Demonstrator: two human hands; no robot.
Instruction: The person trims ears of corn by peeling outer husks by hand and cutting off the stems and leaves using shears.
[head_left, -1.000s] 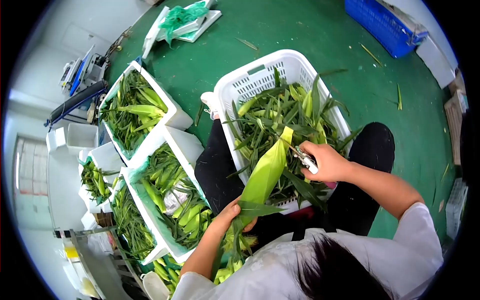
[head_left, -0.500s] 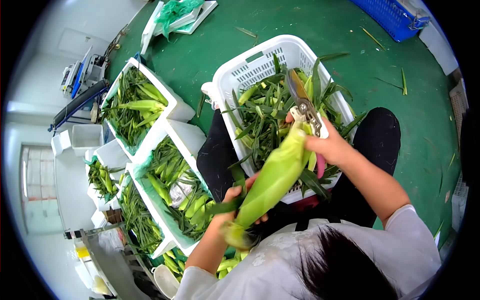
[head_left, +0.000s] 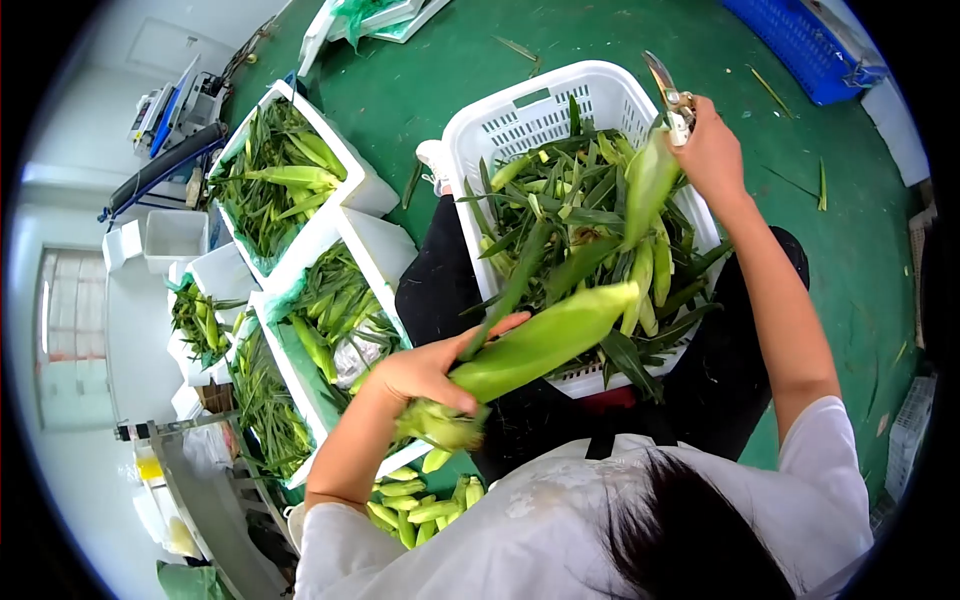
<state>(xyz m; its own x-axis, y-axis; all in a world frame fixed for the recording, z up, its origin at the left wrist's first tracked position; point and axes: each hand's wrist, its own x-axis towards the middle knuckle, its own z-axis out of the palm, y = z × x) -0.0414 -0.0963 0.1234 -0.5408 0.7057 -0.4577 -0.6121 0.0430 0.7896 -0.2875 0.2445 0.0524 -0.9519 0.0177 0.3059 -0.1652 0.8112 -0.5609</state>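
Note:
My left hand (head_left: pixel 430 378) is closed around a green-husked ear of corn (head_left: pixel 550 340), low over the near edge of the basket. Its silk end points toward my body and a long leaf sticks up beside my fingers. Up at the basket's right rim, my right hand (head_left: pixel 712 155) grips pruning shears (head_left: pixel 675 100), blades pointing up and away. A broad pale husk leaf (head_left: pixel 650 185) hangs from that hand over the basket. Below both hands, the white plastic basket (head_left: pixel 462 135) between my legs is heaped with cut leaves and husks (head_left: pixel 560 210).
White foam boxes (head_left: pixel 372 195) of leafy corn stand to the left. Several trimmed ears (head_left: pixel 430 510) lie on the floor beside me. A blue crate (head_left: pixel 800 50) sits at the upper right, and a metal rack (head_left: pixel 200 490) at the lower left.
My right hand with the shears has moved up and right, away from the ear, carrying a husk leaf. The ear in my left hand has tilted flatter, and its stem end now shows cut.

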